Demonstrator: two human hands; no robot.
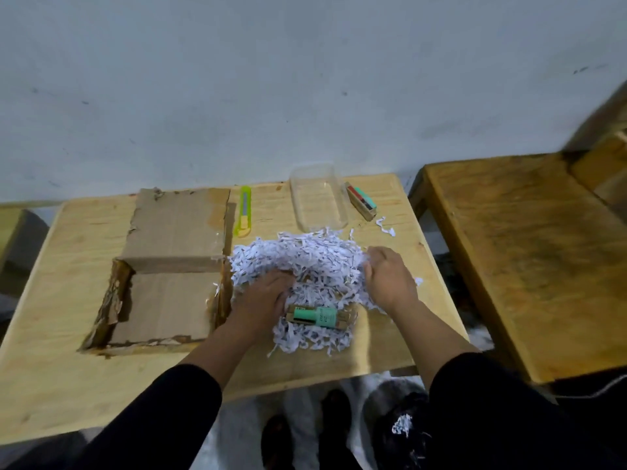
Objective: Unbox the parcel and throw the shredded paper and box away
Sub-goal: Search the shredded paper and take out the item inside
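An opened brown cardboard box (163, 307) lies flat on the left of the wooden table (57, 378), its lid folded back and its inside bare. A heap of white shredded paper (305, 259) spreads to the right of it. My left hand (263, 298) presses into the heap's left side, fingers buried in the shreds. My right hand (390, 276) curls over the heap's right edge, fingers gathering paper. A small green and brown packaged item (319, 317) rests on the shreds between my wrists.
A yellow-green utility knife (244, 212), a clear plastic container (319, 198) and a second green packaged item (361, 200) lie along the table's far edge. A darker wooden table (529, 259) stands to the right. A black bag with some shreds (403, 425) sits on the floor below.
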